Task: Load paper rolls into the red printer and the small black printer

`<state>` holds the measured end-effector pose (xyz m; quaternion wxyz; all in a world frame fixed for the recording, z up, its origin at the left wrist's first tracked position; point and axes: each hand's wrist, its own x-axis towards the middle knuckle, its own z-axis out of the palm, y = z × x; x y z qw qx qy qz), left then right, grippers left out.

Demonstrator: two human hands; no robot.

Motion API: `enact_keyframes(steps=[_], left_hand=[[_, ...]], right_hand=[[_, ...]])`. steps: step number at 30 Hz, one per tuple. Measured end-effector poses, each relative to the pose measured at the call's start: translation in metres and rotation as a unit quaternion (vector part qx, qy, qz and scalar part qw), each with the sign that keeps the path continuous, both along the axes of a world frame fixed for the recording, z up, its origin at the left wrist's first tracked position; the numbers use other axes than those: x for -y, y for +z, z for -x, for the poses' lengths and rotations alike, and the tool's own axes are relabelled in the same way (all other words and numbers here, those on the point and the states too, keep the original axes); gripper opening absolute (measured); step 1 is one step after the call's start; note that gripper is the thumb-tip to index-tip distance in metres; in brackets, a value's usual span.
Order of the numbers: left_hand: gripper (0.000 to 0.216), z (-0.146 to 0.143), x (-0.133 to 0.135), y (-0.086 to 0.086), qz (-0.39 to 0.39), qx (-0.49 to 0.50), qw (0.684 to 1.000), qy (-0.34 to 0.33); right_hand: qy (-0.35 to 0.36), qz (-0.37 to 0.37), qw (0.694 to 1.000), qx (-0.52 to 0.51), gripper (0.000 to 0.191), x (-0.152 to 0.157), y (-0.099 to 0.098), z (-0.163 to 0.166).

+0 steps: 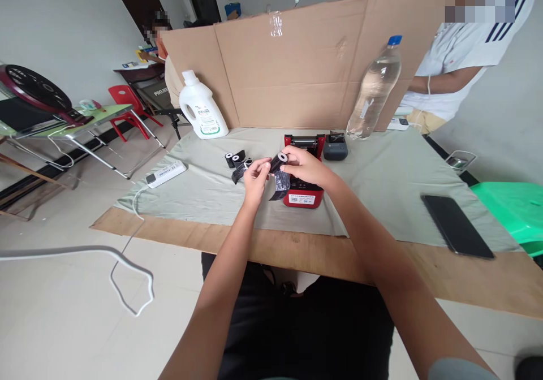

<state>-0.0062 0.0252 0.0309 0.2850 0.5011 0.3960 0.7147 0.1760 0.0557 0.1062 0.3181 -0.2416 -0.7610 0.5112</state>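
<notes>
Between my two hands, above the cloth, is a black ribbon roll (pixel 276 164) with a pale core, tilted to the right. The fingers of my left hand (pixel 255 181) pinch its lower left end. My right hand (pixel 306 165) grips the other end with thumb and fingers. A shiny black strip (pixel 281 182) hangs below the roll. Just behind and below my right hand stands a red and black machine (pixel 302 198) with a white label, its middle partly hidden. Left of my left hand lie small black rolls (pixel 229 160) and a loose black strip (pixel 238 172).
A dark grey device (pixel 335 149) sits beside the machine. A white jug (pixel 203 111) and a water bottle (pixel 375 91) stand before a cardboard screen (pixel 288 74). A power strip (pixel 166 174) lies left, a phone (pixel 457 225) right. Two other people are beyond the screen.
</notes>
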Motion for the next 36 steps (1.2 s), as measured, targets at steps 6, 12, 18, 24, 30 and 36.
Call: enact_keyframes(steps=[6, 12, 18, 24, 30, 36], left_hand=[[0.043, 0.002, 0.003, -0.003, -0.014, -0.098, 0.995, 0.005], [0.038, 0.004, 0.005, -0.002, -0.025, -0.153, 0.987, 0.045], [0.039, 0.0, 0.006, -0.001, -0.037, -0.158, 0.986, 0.048], [0.041, 0.003, 0.004, -0.002, -0.079, -0.163, 0.981, 0.065], [0.043, 0.007, 0.006, -0.003, -0.05, -0.22, 0.972, 0.06], [0.041, 0.004, 0.008, -0.003, -0.06, -0.201, 0.975, 0.075]], right_hand=[[-0.011, -0.024, 1.0, 0.012, 0.017, -0.001, -0.002, 0.003], [-0.069, -0.061, 0.995, 0.039, 0.022, -0.008, 0.003, -0.006], [-0.058, -0.059, 0.995, 0.046, 0.021, -0.004, 0.005, -0.006], [-0.09, -0.139, 0.984, 0.068, 0.016, 0.007, 0.002, 0.006], [-0.025, -0.183, 0.981, 0.064, 0.03, 0.013, 0.009, 0.003], [-0.084, -0.152, 0.983, 0.053, 0.03, 0.012, 0.005, 0.007]])
